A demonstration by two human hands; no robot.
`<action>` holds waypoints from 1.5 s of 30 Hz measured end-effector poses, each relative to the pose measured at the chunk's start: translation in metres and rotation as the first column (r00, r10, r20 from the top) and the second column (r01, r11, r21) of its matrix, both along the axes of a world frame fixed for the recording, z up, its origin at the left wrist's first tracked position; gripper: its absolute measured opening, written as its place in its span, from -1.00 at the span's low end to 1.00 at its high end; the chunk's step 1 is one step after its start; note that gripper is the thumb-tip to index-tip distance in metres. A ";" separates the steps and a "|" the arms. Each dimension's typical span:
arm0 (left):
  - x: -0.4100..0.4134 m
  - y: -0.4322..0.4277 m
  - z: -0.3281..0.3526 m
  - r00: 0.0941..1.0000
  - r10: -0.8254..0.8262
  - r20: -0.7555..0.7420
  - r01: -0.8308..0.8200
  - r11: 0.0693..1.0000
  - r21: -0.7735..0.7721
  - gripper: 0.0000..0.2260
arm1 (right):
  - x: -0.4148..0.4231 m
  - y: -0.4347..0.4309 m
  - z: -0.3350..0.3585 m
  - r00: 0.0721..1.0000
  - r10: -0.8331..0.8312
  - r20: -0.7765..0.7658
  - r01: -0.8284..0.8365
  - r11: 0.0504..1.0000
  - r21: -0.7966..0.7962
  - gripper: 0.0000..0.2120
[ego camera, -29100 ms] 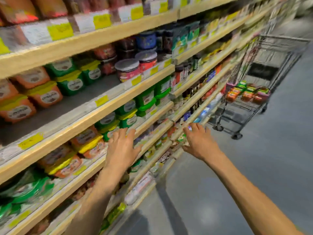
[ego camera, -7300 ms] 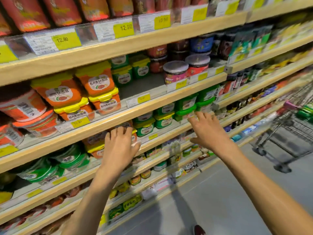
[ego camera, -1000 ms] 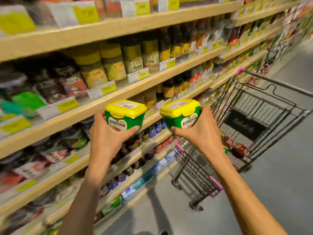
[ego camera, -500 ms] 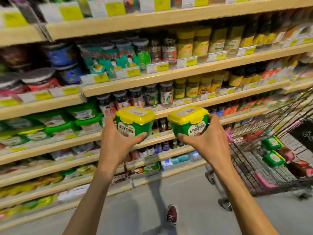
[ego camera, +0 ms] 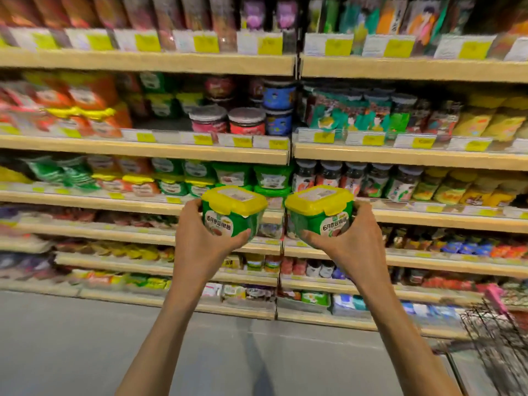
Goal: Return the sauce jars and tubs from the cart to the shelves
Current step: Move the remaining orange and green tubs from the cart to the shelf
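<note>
Hands each clamp one: left hand [ego camera: 200, 238] on the left tub [ego camera: 231, 221], right hand [ego camera: 351, 244] on the right tub [ego camera: 323, 221], lids up, just apart. Matching shelf tubs [ego camera: 173, 186] lie beyond, leftward; I'd judge my left hand nearer.

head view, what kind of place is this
A supermarket aisle, most likely: long shelves packed with jars and tubs, yellow price tags along the shelf edges, and a wire shopping cart at the lower right.

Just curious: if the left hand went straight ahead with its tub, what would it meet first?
Likely the green tubs on the shelf, just behind the tub the left hand holds; depth unclear.
</note>
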State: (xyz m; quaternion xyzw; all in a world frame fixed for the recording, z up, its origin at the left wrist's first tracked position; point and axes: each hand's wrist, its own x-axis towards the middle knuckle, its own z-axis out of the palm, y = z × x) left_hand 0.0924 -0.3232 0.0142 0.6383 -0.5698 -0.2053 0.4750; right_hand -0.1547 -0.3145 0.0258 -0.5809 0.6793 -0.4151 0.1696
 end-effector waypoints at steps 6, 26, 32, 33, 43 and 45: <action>0.106 -0.002 0.004 0.999 0.047 0.021 -0.047 0.999 -0.021 -0.25 | 0.108 -0.016 0.003 0.997 0.059 0.046 -0.057 0.998 -0.026 -0.25; 0.263 -0.126 0.013 0.998 0.062 0.019 -0.062 0.998 -0.013 -0.19 | 0.282 -0.112 0.022 0.994 -0.082 0.078 0.082 0.997 0.001 -0.14; 0.272 -0.202 0.028 0.990 0.144 -0.007 -0.144 0.984 -0.100 -0.24 | 0.294 -0.184 0.034 0.988 -0.076 0.136 0.087 0.993 -0.078 -0.18; 0.273 -0.214 0.031 0.987 0.158 -0.013 -0.159 0.980 -0.116 -0.23 | 0.296 -0.195 0.037 0.986 -0.067 0.150 0.081 0.992 -0.093 -0.18; 0.259 -0.301 0.044 0.944 0.324 -0.060 -0.329 0.926 -0.185 -0.15 | 0.315 -0.277 0.058 0.988 -0.038 0.151 0.064 0.983 -0.169 -0.17; 0.255 -0.312 0.042 0.938 0.341 -0.058 -0.345 0.918 -0.193 -0.15 | 0.323 -0.287 0.059 0.987 -0.054 0.151 0.080 0.982 -0.169 -0.17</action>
